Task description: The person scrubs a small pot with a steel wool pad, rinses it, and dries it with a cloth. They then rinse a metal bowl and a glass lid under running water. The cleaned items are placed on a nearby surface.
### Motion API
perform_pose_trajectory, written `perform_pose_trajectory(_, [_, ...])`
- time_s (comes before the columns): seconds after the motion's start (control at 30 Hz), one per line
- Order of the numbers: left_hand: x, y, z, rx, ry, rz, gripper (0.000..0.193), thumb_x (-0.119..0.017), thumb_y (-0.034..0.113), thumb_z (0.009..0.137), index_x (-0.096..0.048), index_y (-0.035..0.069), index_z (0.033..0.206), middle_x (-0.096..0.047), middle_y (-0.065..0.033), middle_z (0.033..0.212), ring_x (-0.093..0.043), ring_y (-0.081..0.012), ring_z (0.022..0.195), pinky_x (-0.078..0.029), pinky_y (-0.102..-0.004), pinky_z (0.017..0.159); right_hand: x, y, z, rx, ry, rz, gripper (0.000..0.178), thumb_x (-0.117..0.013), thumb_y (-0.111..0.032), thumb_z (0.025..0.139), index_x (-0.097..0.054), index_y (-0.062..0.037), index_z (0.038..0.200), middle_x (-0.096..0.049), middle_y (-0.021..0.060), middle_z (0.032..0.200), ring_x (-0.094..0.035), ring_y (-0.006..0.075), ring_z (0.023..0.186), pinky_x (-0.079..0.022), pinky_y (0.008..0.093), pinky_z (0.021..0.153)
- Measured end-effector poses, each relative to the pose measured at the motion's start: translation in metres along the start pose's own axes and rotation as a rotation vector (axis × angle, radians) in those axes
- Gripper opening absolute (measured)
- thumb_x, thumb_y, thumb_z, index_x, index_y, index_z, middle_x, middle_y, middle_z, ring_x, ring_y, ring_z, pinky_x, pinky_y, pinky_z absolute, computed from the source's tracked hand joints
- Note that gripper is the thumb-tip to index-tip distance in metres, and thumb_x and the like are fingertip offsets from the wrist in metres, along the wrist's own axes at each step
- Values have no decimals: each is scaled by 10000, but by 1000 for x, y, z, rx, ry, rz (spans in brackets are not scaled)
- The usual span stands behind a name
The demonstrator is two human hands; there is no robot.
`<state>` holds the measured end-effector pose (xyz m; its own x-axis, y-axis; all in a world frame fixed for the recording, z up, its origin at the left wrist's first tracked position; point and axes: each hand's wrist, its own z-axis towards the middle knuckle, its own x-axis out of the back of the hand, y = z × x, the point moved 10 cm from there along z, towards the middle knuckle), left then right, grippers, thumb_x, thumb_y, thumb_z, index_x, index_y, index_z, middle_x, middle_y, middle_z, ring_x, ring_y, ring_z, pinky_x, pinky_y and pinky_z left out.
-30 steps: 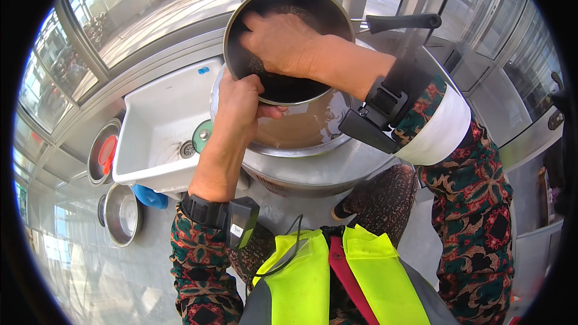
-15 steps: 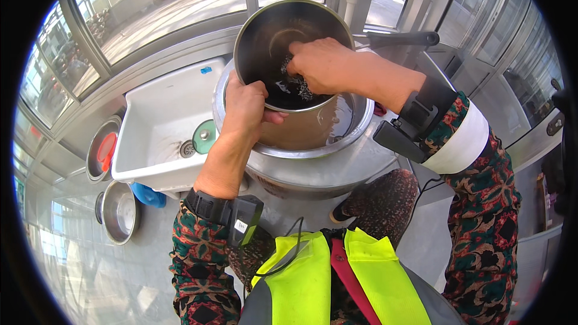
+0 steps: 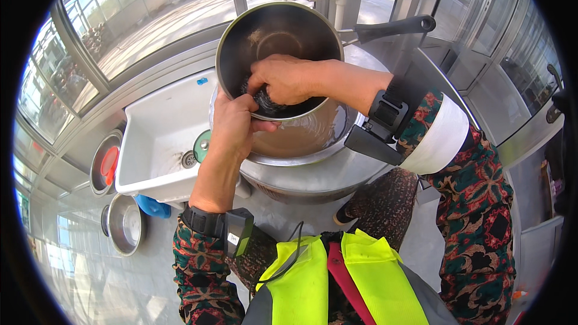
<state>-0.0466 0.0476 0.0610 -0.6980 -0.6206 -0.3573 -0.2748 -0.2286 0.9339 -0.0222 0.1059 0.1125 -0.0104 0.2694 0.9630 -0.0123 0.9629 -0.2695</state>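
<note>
While the head view looks down, the left hand (image 3: 232, 126) grips the near rim of a steel saucepan (image 3: 278, 42), fingers wrapped over the edge, and holds it tilted above a wide steel basin (image 3: 313, 144). The right hand (image 3: 283, 78) reaches inside the pan, fingers closed on a dark scouring pad (image 3: 265, 105) pressed against the lower inner wall. The pan's black handle (image 3: 391, 26) points away to the right.

Risk, as a judgement: the pan rests only on one wet-looking grip, so a hard push of the pad could twist it loose and drop it into the basin; the rim could also pinch the left thumb.

Containers: the saucepan holds the pad and a dull residue on its base; the basin holds shallow brownish water. To the left, a white sink (image 3: 156, 138) contains a drain and a green round lid (image 3: 200, 144). On the floor stand a metal bowl (image 3: 123, 222), apparently empty, and another bowl holding something red (image 3: 108, 162).
</note>
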Motion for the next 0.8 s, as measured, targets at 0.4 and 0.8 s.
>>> perform_pose_trajectory(0.4, [-9,-1,0,51,-64,8,524,-385,-75,735,-339,-13,1254,-587,-232,959,-658,-336,594,-572,-317,407,69,7,-11,-126,666,182,267,-519,-58,797,-671,-38,1017,-645,246,996,-613,409,959,-491,451,854])
perform_pose_trajectory(0.8, [-5,5,6,-19,-11,6,527,-384,-90,732,-306,-12,1247,-566,-243,1003,-663,-337,593,-589,-318,417,22,16,-1,-232,165,181,360,-540,-14,767,-706,-80,1080,-664,200,1093,-625,340,1052,-483,404,908])
